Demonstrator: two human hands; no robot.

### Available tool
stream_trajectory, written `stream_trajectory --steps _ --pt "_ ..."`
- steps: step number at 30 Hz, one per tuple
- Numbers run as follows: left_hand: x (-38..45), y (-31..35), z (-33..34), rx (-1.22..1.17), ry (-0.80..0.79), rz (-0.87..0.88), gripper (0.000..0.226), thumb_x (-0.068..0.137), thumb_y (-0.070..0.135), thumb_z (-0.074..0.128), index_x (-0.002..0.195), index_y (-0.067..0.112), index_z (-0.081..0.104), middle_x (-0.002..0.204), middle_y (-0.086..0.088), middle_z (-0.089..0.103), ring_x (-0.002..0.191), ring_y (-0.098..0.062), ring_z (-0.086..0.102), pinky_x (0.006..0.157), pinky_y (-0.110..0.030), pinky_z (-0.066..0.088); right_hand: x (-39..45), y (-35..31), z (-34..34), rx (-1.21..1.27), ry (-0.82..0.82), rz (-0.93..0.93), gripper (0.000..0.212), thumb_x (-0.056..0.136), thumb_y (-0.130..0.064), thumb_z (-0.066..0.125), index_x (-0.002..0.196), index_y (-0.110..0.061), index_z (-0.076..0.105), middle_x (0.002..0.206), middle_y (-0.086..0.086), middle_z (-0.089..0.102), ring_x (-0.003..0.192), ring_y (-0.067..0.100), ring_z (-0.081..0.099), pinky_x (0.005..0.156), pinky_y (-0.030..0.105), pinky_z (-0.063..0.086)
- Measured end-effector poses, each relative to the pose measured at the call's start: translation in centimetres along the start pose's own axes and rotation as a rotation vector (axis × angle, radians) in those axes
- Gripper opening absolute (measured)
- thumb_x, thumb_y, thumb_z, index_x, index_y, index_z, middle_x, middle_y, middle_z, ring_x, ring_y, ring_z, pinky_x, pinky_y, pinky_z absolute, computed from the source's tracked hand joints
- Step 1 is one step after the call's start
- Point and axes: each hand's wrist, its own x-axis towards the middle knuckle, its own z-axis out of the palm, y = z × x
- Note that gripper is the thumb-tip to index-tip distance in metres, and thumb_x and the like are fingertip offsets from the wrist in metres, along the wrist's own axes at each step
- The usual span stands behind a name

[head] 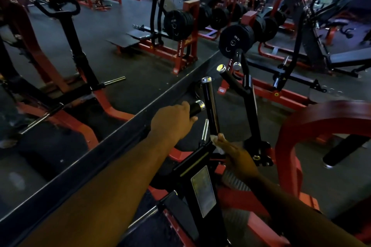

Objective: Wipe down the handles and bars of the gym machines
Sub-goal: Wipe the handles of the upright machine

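A red and black gym machine stands right in front of me. My left hand [173, 121] grips its short black handle [196, 107], whose silver end cap sticks out past my fingers. My right hand [233, 151] holds a white cloth [215, 140] against the base of the upright black bar [209, 104] with a silver cap on top. A second angled black handle [230, 78] with a shiny cap rises just behind, to the right.
A low dark ledge [124, 132] runs diagonally on my left. Black weight plates [233, 41] hang on the machine ahead, with more plate-loaded machines [176, 26] beyond. A red curved frame [321, 120] stands close on my right. Open rubber floor [124, 18] lies farther back.
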Motion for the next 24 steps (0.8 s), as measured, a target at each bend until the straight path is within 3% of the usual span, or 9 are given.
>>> stream_trajectory --steps 2,3,5,7,9,13,21,24 --pt "0.1 0.0 -0.1 0.0 -0.01 -0.003 0.047 0.102 0.059 0.046 0.117 0.015 0.047 0.101 -0.009 0.068 0.089 -0.03 0.069 0.063 -0.038 0.038 1.5 -1.8 -1.6 0.128 0.217 -0.016 0.033 0.107 -0.027 0.049 0.139 -0.031 0.054 0.141 -0.002 0.062 0.13 0.017 0.059 0.105 0.034 0.051" --pt "0.1 -0.1 -0.1 0.004 -0.013 -0.001 0.047 0.102 0.059 0.046 0.118 0.015 0.047 0.101 -0.009 0.068 0.089 -0.03 0.069 0.063 -0.038 0.038 3.0 -2.6 -2.4 0.176 0.341 0.001 0.032 0.105 -0.032 0.052 0.137 -0.029 0.057 0.135 -0.01 0.065 0.124 0.009 0.062 0.102 0.028 0.052" --pt "0.2 -0.1 -0.1 0.014 -0.014 0.007 0.048 0.102 0.059 0.046 0.118 0.015 0.047 0.101 -0.008 0.068 0.088 -0.029 0.068 0.063 -0.038 0.038 7.4 -3.0 -3.8 0.262 0.486 0.208 0.032 0.102 -0.022 0.058 0.134 -0.028 0.062 0.117 -0.018 0.067 0.109 -0.004 0.063 0.094 0.024 0.053" --pt "0.1 -0.1 0.0 0.017 -0.012 0.009 0.048 0.102 0.06 0.046 0.117 0.015 0.046 0.1 -0.009 0.068 0.087 -0.029 0.068 0.062 -0.038 0.038 12.4 -3.0 -4.5 0.224 0.466 0.33 0.026 0.104 -0.019 0.054 0.126 -0.025 0.066 0.099 -0.014 0.067 0.091 -0.001 0.064 0.085 0.031 0.056" --pt "0.1 -0.1 0.0 0.016 -0.012 0.006 0.047 0.102 0.06 0.046 0.115 0.015 0.046 0.1 -0.009 0.068 0.087 -0.03 0.069 0.063 -0.038 0.039 16.0 -3.8 -4.5 0.272 0.397 0.318 0.02 0.105 -0.026 0.052 0.113 -0.021 0.07 0.089 -0.012 0.066 0.083 0.005 0.063 0.079 0.036 0.056" --pt "0.3 -0.2 0.0 0.015 -0.002 0.006 0.046 0.101 0.06 0.047 0.115 0.016 0.047 0.098 -0.007 0.068 0.084 -0.028 0.068 0.062 -0.038 0.04 17.1 -5.5 -3.1 0.579 0.378 0.319 0.034 0.103 -0.034 0.055 0.091 -0.008 0.073 0.076 0.001 0.071 0.069 0.012 0.063 0.062 0.027 0.05" --pt "0.3 -0.2 0.1 0.0 -0.008 0.001 0.048 0.101 0.061 0.046 0.116 0.016 0.048 0.098 -0.007 0.068 0.083 -0.026 0.068 0.061 -0.037 0.04 9.9 -3.1 -0.3 0.688 0.391 0.321 0.029 0.106 -0.025 0.054 0.088 -0.03 0.076 0.072 -0.005 0.065 0.067 0.013 0.057 0.061 0.03 0.047" --pt "0.4 -0.1 0.0 0.004 -0.005 -0.003 0.048 0.101 0.061 0.046 0.117 0.015 0.048 0.1 -0.008 0.068 0.086 -0.028 0.068 0.062 -0.038 0.04 6.7 -2.1 0.7 0.719 0.327 0.303 0.033 0.108 -0.025 0.05 0.086 -0.028 0.073 0.073 -0.002 0.062 0.067 0.018 0.053 0.062 0.035 0.043"
